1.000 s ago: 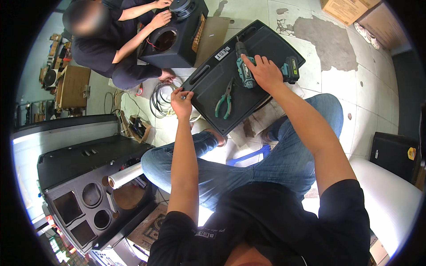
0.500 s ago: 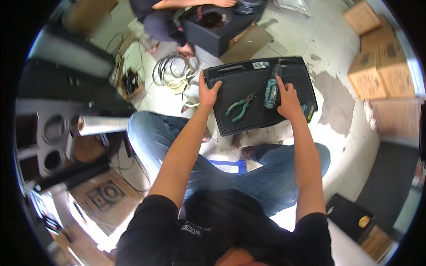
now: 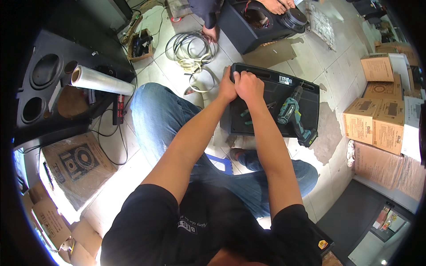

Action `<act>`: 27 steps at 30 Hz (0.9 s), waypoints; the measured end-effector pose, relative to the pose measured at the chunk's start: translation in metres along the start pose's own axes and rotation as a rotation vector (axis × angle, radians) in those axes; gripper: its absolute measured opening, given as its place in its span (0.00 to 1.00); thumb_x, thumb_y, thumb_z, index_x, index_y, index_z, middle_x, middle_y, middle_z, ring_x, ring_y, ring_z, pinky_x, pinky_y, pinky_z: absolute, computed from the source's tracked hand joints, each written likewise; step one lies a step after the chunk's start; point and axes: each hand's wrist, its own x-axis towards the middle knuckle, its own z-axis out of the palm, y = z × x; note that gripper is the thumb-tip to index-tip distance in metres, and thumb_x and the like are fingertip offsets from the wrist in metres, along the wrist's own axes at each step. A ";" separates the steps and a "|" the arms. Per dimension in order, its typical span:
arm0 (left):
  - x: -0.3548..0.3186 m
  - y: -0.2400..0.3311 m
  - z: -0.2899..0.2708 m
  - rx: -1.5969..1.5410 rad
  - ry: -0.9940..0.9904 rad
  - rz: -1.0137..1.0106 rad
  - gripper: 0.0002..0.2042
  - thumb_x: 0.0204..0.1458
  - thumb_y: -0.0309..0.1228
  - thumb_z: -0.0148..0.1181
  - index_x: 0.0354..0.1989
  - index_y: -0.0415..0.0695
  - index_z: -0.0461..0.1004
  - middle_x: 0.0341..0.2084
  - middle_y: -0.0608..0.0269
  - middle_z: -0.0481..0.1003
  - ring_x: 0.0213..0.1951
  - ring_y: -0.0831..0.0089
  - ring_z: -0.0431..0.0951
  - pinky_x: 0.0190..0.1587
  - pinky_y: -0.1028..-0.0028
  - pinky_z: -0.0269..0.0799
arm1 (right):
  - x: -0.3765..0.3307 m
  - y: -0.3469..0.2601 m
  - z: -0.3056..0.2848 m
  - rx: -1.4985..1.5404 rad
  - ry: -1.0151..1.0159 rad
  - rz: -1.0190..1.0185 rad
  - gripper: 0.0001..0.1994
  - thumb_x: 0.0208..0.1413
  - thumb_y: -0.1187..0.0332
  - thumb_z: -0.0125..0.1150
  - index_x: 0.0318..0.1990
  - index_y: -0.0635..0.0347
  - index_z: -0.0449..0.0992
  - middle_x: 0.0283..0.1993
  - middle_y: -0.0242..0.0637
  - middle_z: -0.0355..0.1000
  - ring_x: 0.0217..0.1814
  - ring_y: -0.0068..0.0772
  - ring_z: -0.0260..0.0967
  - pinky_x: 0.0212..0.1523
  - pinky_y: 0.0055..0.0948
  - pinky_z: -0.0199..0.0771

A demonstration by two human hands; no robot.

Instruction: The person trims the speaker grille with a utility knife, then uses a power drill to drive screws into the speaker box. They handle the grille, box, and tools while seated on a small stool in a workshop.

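Observation:
A black plastic panel [image 3: 306, 95] lies on the tiled floor in front of my knees. My left hand [image 3: 226, 87] grips its near-left corner. My right hand [image 3: 251, 86] sits right beside the left one on the same corner with its fingers curled; what it holds is hidden. A teal cordless drill [image 3: 290, 114] lies on the panel to the right of my right forearm. Green-handled pliers [image 3: 245, 113] lie on the panel too, partly covered by that forearm.
Another person's hands work at a black speaker box [image 3: 248, 24] beyond the panel. A coil of white cable [image 3: 191, 48] lies left of it. A clear film roll [image 3: 102, 80] rests on a black speaker cabinet [image 3: 44, 84]. Cardboard boxes [image 3: 377, 119] stand at the right.
My right hand has left the drill and moved left to join my left hand at the panel's corner. The view has swung, so the panel now sits right of centre.

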 end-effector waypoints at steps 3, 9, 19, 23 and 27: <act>0.004 -0.004 0.003 0.034 0.013 -0.001 0.45 0.56 0.45 0.66 0.77 0.38 0.51 0.56 0.31 0.76 0.60 0.44 0.77 0.60 0.59 0.72 | 0.011 0.004 0.013 0.021 -0.033 -0.039 0.19 0.63 0.57 0.55 0.32 0.65 0.83 0.34 0.57 0.80 0.38 0.62 0.81 0.42 0.55 0.81; -0.004 0.006 -0.007 0.036 -0.085 0.007 0.46 0.54 0.42 0.67 0.76 0.31 0.50 0.65 0.28 0.67 0.67 0.44 0.70 0.67 0.60 0.67 | 0.022 0.024 0.020 0.127 -0.120 -0.105 0.17 0.55 0.59 0.58 0.31 0.66 0.84 0.35 0.61 0.80 0.39 0.65 0.80 0.47 0.56 0.81; -0.002 0.006 -0.004 0.120 -0.085 -0.029 0.54 0.44 0.41 0.76 0.76 0.32 0.50 0.59 0.33 0.74 0.61 0.47 0.76 0.61 0.61 0.72 | 0.031 0.016 0.008 0.071 -0.277 -0.021 0.16 0.53 0.62 0.59 0.39 0.68 0.84 0.44 0.61 0.80 0.48 0.63 0.80 0.50 0.54 0.80; -0.001 0.005 -0.009 0.158 -0.117 -0.013 0.56 0.44 0.47 0.76 0.77 0.34 0.48 0.56 0.35 0.77 0.58 0.50 0.79 0.58 0.62 0.74 | 0.032 0.010 0.010 0.131 -0.188 -0.044 0.16 0.53 0.62 0.59 0.32 0.70 0.83 0.36 0.63 0.79 0.43 0.66 0.79 0.48 0.54 0.80; -0.005 -0.009 0.007 0.202 -0.048 0.103 0.57 0.43 0.46 0.78 0.77 0.32 0.48 0.54 0.37 0.78 0.56 0.51 0.80 0.57 0.63 0.75 | 0.034 0.028 0.017 0.111 -0.266 -0.012 0.17 0.54 0.62 0.60 0.40 0.68 0.84 0.45 0.61 0.80 0.49 0.64 0.79 0.52 0.54 0.80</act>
